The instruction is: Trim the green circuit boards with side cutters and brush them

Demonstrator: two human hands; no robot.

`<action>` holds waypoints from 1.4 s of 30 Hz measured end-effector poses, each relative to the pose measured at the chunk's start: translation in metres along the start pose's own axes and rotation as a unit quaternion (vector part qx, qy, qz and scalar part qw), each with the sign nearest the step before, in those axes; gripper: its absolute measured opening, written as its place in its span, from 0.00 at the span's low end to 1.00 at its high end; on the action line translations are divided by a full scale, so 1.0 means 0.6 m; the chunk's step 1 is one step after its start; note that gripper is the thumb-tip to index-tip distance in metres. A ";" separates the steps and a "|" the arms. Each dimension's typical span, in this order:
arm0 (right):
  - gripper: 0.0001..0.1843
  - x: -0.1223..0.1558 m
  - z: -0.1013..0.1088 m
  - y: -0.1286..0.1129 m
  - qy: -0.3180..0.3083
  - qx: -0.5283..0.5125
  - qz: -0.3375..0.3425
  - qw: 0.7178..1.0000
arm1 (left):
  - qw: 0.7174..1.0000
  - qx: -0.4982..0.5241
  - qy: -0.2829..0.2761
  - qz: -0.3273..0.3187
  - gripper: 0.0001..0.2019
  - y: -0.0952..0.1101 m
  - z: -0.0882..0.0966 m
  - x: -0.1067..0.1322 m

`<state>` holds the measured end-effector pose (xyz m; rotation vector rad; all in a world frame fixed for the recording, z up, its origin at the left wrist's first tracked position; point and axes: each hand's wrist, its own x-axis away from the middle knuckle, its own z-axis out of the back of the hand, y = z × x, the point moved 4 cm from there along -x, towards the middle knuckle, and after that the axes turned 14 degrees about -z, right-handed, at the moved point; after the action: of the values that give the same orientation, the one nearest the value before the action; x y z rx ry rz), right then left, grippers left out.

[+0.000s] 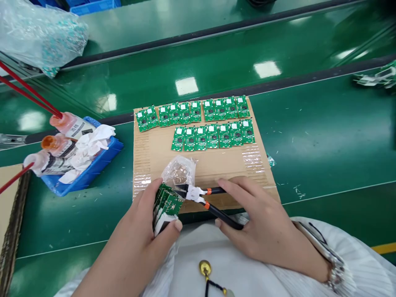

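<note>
My left hand [145, 231] is wrapped round a small stack of green circuit boards [173, 203] with white parts along its lower edge. In my right hand [258, 216] are side cutters [194, 194] with black handles and orange bands. Their jaws touch or nearly touch the upper edge of the stack; I cannot tell which. Just beyond the jaws lies a crumpled clear plastic bag [179, 170]. Two rows of green circuit boards [212, 135], each with a white square and a dark round spot, lie on a cardboard sheet [157, 161].
On the left stands a blue bin [108, 154] with several bottles [66, 144] and white crumpled tissue [93, 144]. A large plastic bag [46, 37] sits at the far left. Small clippings [298, 192] are scattered on the green bench [315, 144]. A cardboard stack [10, 206] stands at the left edge.
</note>
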<state>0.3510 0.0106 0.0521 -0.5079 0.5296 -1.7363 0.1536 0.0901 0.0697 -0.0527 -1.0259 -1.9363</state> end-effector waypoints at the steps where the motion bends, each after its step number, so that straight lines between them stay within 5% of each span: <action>1: 0.27 -0.002 0.003 0.003 0.008 0.007 0.005 1.000 | 1.000 -0.001 0.000 -0.005 0.32 0.000 0.001 0.003; 7: 0.27 -0.012 0.028 0.008 0.073 0.075 0.069 0.992 | 0.997 0.002 0.013 -0.071 0.33 -0.015 0.005 0.023; 15: 0.24 -0.014 0.041 -0.013 0.079 0.086 0.149 0.982 | 0.989 0.033 0.036 -0.137 0.37 -0.021 -0.003 0.034; 35: 0.21 -0.020 0.045 -0.021 0.109 0.091 0.178 0.974 | 0.991 0.073 0.034 -0.107 0.39 -0.010 -0.015 0.034; 42: 0.18 -0.018 0.038 -0.022 0.103 0.089 0.170 0.976 | 0.990 0.102 0.078 -0.055 0.37 0.003 -0.023 0.030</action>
<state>0.3562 0.0221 0.0775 -0.1003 0.5656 -1.4940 0.1494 0.0675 0.0696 0.2725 -1.1348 -1.8903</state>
